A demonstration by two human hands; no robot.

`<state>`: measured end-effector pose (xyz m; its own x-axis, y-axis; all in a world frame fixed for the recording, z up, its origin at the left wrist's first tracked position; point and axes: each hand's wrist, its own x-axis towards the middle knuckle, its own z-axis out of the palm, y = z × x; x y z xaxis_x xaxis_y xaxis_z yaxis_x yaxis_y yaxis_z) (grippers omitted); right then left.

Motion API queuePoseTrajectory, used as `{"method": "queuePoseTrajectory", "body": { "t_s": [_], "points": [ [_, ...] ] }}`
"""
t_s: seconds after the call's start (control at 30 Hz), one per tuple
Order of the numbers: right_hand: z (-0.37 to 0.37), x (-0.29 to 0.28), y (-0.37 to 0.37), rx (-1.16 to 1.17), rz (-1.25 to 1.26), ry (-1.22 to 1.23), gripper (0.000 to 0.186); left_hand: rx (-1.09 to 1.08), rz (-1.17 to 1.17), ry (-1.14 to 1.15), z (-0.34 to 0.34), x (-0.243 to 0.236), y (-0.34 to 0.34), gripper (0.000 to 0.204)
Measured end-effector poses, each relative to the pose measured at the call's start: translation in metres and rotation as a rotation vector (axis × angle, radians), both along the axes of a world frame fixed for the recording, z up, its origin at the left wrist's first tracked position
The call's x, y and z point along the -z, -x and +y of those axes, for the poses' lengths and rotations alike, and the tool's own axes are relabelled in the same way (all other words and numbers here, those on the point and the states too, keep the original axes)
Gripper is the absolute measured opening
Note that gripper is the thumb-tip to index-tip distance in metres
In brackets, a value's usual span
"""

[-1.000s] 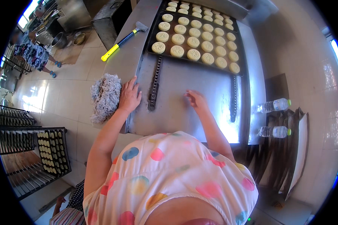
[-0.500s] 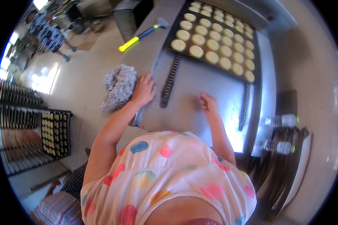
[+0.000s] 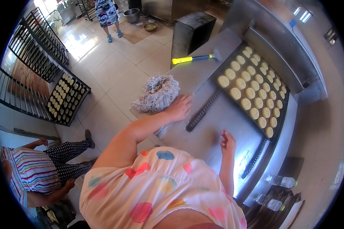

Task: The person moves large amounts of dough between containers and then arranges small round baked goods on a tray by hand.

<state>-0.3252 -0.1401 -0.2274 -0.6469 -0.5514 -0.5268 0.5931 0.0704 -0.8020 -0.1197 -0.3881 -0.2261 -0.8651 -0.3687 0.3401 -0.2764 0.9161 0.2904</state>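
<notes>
My left hand (image 3: 179, 108) rests on the edge of a metal worktop (image 3: 202, 147), fingers lying flat with nothing in them. Beside it, touching or nearly so, is a shaggy grey cloth bundle (image 3: 158, 93). My right hand (image 3: 228, 142) hovers over the worktop to the right, empty, its fingers loosely bent and a little apart. Beyond both hands lies a dark baking tray (image 3: 236, 101) with rows of round, pale, flat pastries (image 3: 250, 93). A scraper with a yellow and black handle (image 3: 193, 58) lies on the worktop to the tray's left.
Two dark slotted rails (image 3: 204, 110) run along the worktop. Clear plastic bottles (image 3: 281, 181) stand at the right. On the left are racks (image 3: 34, 45) and another loaded tray (image 3: 66, 98). A person in a striped top (image 3: 34, 170) is at lower left; another person's legs (image 3: 110, 28) show farther off.
My view has swung left, so the worktop and tray appear farther right and the person in stripes shows more fully. My left hand stays at the edge; my right hand's fingers have loosened slightly.
</notes>
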Motion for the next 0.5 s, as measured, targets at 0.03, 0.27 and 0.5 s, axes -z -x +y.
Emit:
{"method": "queuePoseTrajectory", "body": {
  "t_s": [0.03,0.27,0.5],
  "points": [
    [-0.0005,-0.0008,0.0000,0.000,-0.001,-0.002,0.025,0.001,0.001,0.000,-0.0002,-0.0002,0.0001,0.030],
    [0.0022,0.0033,0.0031,0.005,-0.011,0.000,0.026,0.006,0.011,0.013,-0.0006,0.0026,0.0012,0.029],
    [0.0049,0.0052,0.0028,0.016,-0.013,0.017,0.026,0.013,0.012,0.004,0.0011,-0.0001,0.0001,0.028]
  ]
}}
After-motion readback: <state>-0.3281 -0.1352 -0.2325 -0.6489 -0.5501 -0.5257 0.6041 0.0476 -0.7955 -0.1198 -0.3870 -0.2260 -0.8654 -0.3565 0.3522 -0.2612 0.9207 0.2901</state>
